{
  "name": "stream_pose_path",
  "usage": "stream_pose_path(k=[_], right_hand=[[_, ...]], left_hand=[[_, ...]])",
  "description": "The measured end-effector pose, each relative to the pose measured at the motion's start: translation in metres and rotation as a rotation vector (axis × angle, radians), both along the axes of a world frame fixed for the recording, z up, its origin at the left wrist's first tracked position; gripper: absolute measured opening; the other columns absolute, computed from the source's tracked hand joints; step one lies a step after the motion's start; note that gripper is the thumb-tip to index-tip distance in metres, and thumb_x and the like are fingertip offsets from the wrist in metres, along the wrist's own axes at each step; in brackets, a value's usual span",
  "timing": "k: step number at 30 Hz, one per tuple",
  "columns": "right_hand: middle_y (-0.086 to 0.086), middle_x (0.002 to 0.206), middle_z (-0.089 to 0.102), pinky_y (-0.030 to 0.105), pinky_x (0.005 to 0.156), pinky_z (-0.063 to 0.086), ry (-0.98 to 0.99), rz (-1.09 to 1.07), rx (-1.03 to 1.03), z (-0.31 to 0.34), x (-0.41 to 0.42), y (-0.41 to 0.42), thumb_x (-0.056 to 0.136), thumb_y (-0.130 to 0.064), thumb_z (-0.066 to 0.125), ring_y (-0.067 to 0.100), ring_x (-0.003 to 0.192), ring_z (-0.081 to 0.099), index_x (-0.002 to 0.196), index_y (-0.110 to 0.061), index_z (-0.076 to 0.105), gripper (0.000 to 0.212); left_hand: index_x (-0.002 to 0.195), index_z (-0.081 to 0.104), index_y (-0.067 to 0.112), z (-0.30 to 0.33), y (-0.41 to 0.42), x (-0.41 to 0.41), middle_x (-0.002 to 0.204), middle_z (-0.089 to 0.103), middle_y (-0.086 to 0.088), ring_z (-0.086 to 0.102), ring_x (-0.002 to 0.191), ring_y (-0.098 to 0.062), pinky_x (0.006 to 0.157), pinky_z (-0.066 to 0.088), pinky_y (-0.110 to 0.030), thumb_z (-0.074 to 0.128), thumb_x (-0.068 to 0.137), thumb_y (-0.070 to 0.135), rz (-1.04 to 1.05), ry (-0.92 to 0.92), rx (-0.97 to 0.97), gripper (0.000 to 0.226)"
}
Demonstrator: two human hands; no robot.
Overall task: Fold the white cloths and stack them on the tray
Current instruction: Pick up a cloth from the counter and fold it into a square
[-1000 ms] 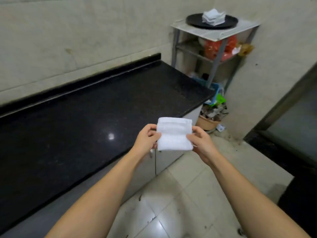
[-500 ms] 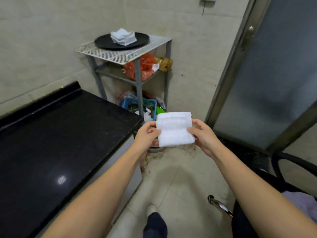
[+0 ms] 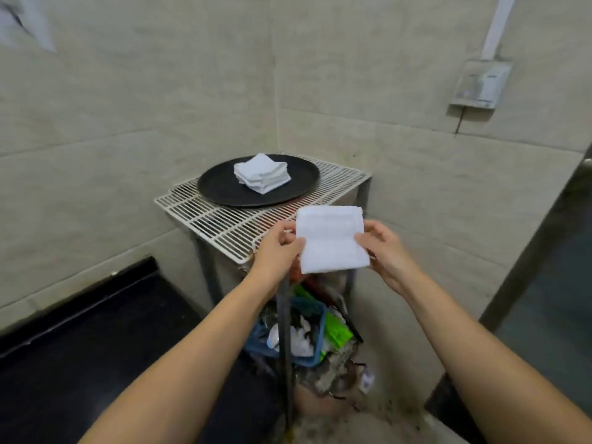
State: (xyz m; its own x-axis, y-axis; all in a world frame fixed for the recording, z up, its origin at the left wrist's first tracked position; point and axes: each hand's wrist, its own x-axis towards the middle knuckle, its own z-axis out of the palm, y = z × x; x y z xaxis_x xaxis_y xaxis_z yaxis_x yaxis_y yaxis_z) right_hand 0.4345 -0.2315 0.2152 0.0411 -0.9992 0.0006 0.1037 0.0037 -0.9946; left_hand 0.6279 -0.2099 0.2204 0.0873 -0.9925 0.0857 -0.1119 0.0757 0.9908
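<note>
Pretty plain corner here: beige tiled walls (image 3: 128, 100) meet right behind a white wire rack (image 3: 224, 219) on grey metal legs. A black stone tabletop (image 3: 96, 347) runs along the left wall with a raised black lip at the back. Under the rack there's a blue basket (image 3: 307, 334) stuffed with junk and something green (image 3: 336, 330) beside it. A covered wall socket (image 3: 479, 83) sits up right, and a grey door frame (image 3: 538, 238) edges the right side. The floor (image 3: 378, 315) looks grubby.
</note>
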Motion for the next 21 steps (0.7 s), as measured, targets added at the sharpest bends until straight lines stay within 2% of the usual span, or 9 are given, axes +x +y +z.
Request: stream_pose_path(k=[2, 4, 6, 7, 10, 13, 18, 20, 21], right_hand=[[0.0, 0.092, 0.07, 0.028, 0.066, 0.053, 0.021, 0.054, -0.034, 0.012, 0.015, -0.05, 0.092, -0.007, 0.056, 0.012, 0.076, 0.066, 0.107, -0.016, 0.06, 0.018], [0.004, 0.101, 0.068, 0.031, 0.069, 0.054, 0.071, 0.107, -0.056, 0.025, 0.031, -0.098, 0.091, -0.012, 0.058, 0.017, 0.087, 0.067, 0.111, -0.018, 0.06, 0.021], [0.006, 0.101, 0.068, 0.036, 0.073, 0.054, 0.143, 0.171, -0.106, 0.036, 0.05, -0.148, 0.091, -0.013, 0.058, 0.02, 0.089, 0.067, 0.108, -0.019, 0.062, 0.018], [0.007, 0.099, 0.069, 0.039, 0.078, 0.055, 0.18, 0.199, -0.144, 0.041, 0.06, -0.173, 0.091, -0.012, 0.058, 0.022, 0.089, 0.066, 0.107, -0.018, 0.062, 0.017], [0.008, 0.098, 0.068, 0.04, 0.085, 0.051, 0.237, 0.266, -0.194, 0.054, 0.091, -0.248, 0.091, -0.011, 0.057, 0.024, 0.09, 0.064, 0.102, -0.017, 0.063, 0.014], [0.008, 0.1, 0.065, 0.036, 0.08, 0.049, 0.292, 0.349, -0.226, 0.067, 0.122, -0.317, 0.091, -0.01, 0.058, 0.021, 0.089, 0.061, 0.1, -0.017, 0.061, 0.012], [0.004, 0.088, 0.063, 0.026, 0.06, 0.049, 0.448, 0.518, -0.206, 0.072, 0.162, -0.395, 0.089, -0.009, 0.058, 0.017, 0.078, 0.059, 0.102, -0.012, 0.064, 0.015], [0.002, 0.081, 0.061, 0.021, 0.056, 0.046, 0.544, 0.583, -0.196, 0.067, 0.166, -0.41, 0.089, -0.009, 0.058, 0.015, 0.072, 0.057, 0.088, -0.015, 0.063, 0.008], [0.001, 0.075, 0.059, 0.019, 0.051, 0.043, 0.583, 0.611, -0.199, 0.062, 0.166, -0.415, 0.088, -0.009, 0.058, 0.014, 0.066, 0.054, 0.08, -0.017, 0.061, 0.012]], left_hand=[[0.103, 0.057, 0.012, 0.016, -0.037, 0.013, 0.081, 0.056, -0.006, 0.058, 0.072, -0.018, 0.057, 0.051, -0.027, 0.054, 0.09, 0.005, 0.085, -0.043, -0.009, 0.015], [0.099, 0.057, 0.013, 0.029, -0.074, 0.027, 0.08, 0.058, -0.006, 0.06, 0.071, -0.018, 0.06, 0.056, -0.034, 0.054, 0.089, 0.005, 0.154, -0.045, 0.012, 0.014], [0.091, 0.057, 0.015, 0.036, -0.114, 0.042, 0.085, 0.062, -0.011, 0.064, 0.075, -0.023, 0.07, 0.058, -0.044, 0.055, 0.087, 0.003, 0.227, -0.029, 0.021, 0.012], [0.088, 0.056, 0.016, 0.039, -0.133, 0.05, 0.091, 0.062, -0.014, 0.065, 0.079, -0.026, 0.07, 0.059, -0.045, 0.054, 0.086, 0.003, 0.261, -0.014, 0.028, 0.013], [0.089, 0.055, 0.016, 0.048, -0.19, 0.07, 0.1, 0.061, -0.015, 0.064, 0.081, -0.023, 0.057, 0.056, -0.032, 0.053, 0.087, 0.001, 0.349, 0.041, 0.063, 0.015], [0.089, 0.053, 0.014, 0.057, -0.239, 0.088, 0.091, 0.058, -0.01, 0.059, 0.07, -0.017, 0.051, 0.052, -0.026, 0.054, 0.089, 0.001, 0.451, 0.158, 0.092, 0.013], [0.085, 0.05, 0.011, 0.053, -0.288, 0.11, 0.078, 0.056, -0.007, 0.055, 0.061, -0.016, 0.044, 0.051, -0.021, 0.054, 0.089, -0.003, 0.55, 0.238, 0.163, 0.016], [0.085, 0.05, 0.011, 0.044, -0.295, 0.113, 0.078, 0.055, -0.009, 0.055, 0.062, -0.017, 0.044, 0.051, -0.022, 0.056, 0.088, -0.002, 0.564, 0.218, 0.209, 0.014], [0.085, 0.051, 0.01, 0.039, -0.298, 0.114, 0.078, 0.055, -0.009, 0.055, 0.062, -0.018, 0.045, 0.051, -0.022, 0.057, 0.088, -0.002, 0.572, 0.205, 0.231, 0.014]])
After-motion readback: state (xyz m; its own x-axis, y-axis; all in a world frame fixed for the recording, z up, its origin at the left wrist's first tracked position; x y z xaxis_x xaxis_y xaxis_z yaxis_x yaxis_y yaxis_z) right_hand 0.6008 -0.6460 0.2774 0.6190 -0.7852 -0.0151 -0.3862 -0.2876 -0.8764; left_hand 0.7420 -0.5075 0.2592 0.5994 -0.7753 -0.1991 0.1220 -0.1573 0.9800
